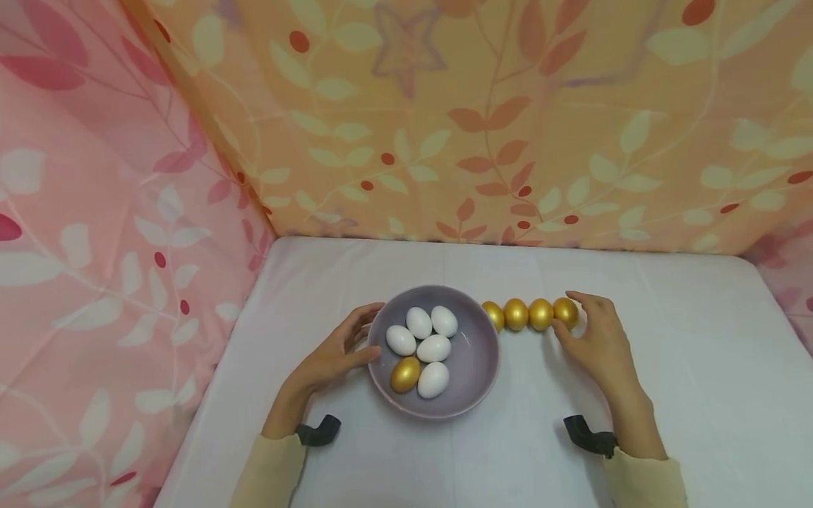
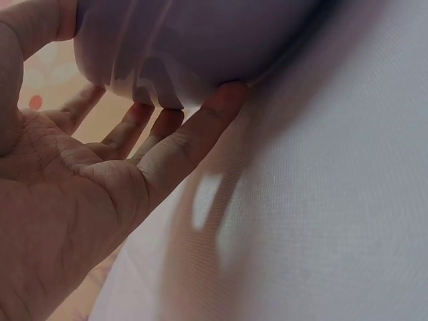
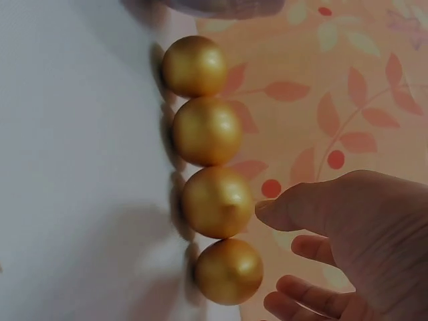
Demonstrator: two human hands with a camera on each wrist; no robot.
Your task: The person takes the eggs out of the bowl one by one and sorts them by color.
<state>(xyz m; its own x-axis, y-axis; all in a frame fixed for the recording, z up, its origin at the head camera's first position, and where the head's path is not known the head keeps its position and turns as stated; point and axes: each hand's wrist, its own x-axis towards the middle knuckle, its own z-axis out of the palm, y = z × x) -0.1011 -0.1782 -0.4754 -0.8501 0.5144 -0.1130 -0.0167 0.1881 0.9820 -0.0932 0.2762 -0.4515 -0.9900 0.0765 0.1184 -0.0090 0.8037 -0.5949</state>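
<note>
A purple bowl (image 1: 473, 374) stands on the table, with several white eggs (image 1: 434, 380) and one golden egg (image 1: 405, 375) inside it. My left hand (image 1: 333, 356) holds the bowl from its left side. Its thumb lies at the rim, while the fingertips (image 2: 224, 100) touch the outer wall low down. To the right of the bowl, several golden eggs (image 1: 516, 314) stand in a straight row. My right hand (image 1: 600, 342) is at the right end of that row, thumb and forefinger spread around the last golden egg (image 3: 229, 271). In the right wrist view the fingers are apart from the eggs.
A white cloth covers the table (image 1: 508, 451). Orange patterned fabric (image 1: 406, 127) hangs behind the table's far edge, and pink patterned fabric (image 1: 95, 282) hangs on the left. The bowl's rim overlaps the leftmost golden egg of the row in the head view.
</note>
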